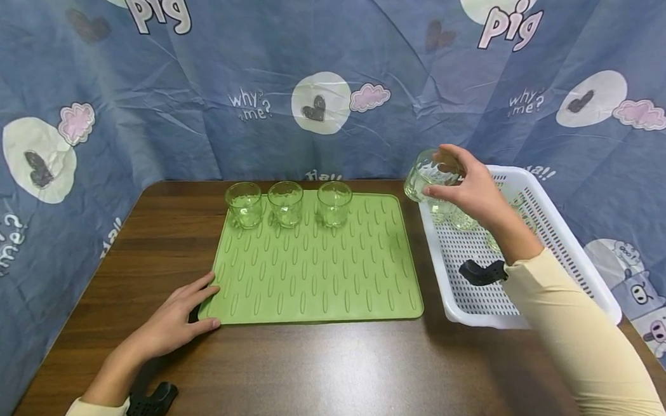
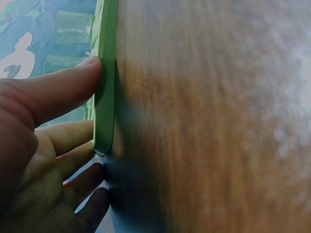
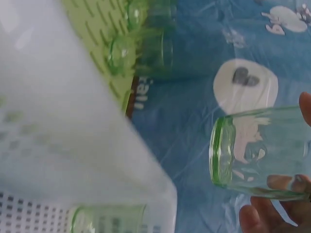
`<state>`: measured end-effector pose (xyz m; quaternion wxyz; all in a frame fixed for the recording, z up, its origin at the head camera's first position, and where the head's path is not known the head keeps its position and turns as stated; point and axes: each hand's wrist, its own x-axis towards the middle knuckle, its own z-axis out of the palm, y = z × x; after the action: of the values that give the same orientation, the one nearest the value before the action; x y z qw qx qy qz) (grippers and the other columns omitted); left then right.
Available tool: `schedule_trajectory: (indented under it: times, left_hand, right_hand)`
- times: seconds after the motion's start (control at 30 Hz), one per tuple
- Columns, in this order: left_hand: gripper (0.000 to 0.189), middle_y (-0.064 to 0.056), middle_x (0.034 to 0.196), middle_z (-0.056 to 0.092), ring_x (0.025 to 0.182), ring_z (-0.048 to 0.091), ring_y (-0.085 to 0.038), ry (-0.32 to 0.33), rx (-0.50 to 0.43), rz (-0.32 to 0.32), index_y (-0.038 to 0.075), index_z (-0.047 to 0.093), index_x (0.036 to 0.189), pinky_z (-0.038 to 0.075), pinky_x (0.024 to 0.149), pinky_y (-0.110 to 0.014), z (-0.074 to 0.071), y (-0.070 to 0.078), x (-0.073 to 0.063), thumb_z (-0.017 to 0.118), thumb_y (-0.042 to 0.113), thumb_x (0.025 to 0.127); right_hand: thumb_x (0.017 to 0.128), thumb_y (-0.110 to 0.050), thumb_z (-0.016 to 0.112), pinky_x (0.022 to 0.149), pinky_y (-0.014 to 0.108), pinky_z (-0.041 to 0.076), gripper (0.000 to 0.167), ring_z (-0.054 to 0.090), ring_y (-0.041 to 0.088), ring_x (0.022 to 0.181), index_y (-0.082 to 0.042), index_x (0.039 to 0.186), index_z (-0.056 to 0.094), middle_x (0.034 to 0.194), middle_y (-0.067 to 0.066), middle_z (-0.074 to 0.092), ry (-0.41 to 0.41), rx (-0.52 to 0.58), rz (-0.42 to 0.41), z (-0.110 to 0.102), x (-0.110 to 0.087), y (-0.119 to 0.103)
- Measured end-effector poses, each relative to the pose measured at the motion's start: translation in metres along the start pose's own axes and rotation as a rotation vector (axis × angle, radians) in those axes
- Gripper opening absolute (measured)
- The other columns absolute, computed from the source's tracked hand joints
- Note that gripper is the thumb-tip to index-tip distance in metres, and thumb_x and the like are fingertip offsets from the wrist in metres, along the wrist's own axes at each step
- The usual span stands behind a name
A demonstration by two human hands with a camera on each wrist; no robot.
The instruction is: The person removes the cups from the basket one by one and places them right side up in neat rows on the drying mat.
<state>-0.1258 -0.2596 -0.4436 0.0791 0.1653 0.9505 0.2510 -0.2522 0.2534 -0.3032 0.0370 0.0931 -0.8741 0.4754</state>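
My right hand grips a clear greenish drinking glass by its sides, holding it above the back left corner of a white plastic basket. In the right wrist view the held glass appears sideways, its thick base toward the basket. My left hand rests at the front left corner of a green mat, its thumb and fingertips touching the edge. In the left wrist view the thumb presses on the mat's rim and the fingers are spread. Three glasses stand upright in a row along the mat's back edge.
Several more glasses stand in the basket, partly behind my right forearm. The brown wooden table carries mat and basket. A blue printed cloth hangs right behind the table's back edge.
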Motion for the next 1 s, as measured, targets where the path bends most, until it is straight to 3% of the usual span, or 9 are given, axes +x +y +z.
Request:
schedule_trajectory:
  times: [0.23, 0.57, 1.0]
  left_hand:
    - [0.070, -0.024, 0.160, 0.030, 0.140, 0.029, -0.051, -0.002, -0.003, -0.001, 0.001, 0.048, 0.145, 0.034, 0.102, -0.071, 0.000, 0.001, 0.001, 0.072, 0.035, 0.090]
    - [0.069, -0.024, 0.159, 0.031, 0.140, 0.030, -0.052, -0.005, 0.004, 0.000, 0.001, 0.048, 0.145, 0.034, 0.101, -0.070, 0.000, 0.001, 0.000, 0.073, 0.034, 0.090]
    - [0.070, -0.023, 0.161, 0.029, 0.141, 0.027, -0.051, -0.012, -0.008, -0.007, 0.000, 0.047, 0.146, 0.032, 0.102, -0.071, -0.001, 0.003, -0.001, 0.071, 0.036, 0.091]
  right_hand:
    - [0.081, -0.016, 0.081, 0.110, 0.048, 0.042, 0.093, 0.046, 0.028, 0.139, -0.011, 0.157, 0.027, 0.152, 0.009, 0.048, 0.008, 0.004, 0.025, 0.026, 0.015, -0.015]
    - [0.079, -0.016, 0.083, 0.113, 0.046, 0.039, 0.090, 0.043, 0.030, 0.140, -0.011, 0.154, 0.032, 0.150, 0.012, 0.048, 0.065, 0.067, 0.109, 0.070, 0.040, -0.022]
    - [0.081, -0.021, 0.082, 0.117, 0.041, 0.036, 0.091, 0.037, 0.025, 0.146, -0.019, 0.155, 0.029, 0.156, 0.007, 0.040, 0.326, 0.260, 0.293, 0.121, 0.046, -0.014]
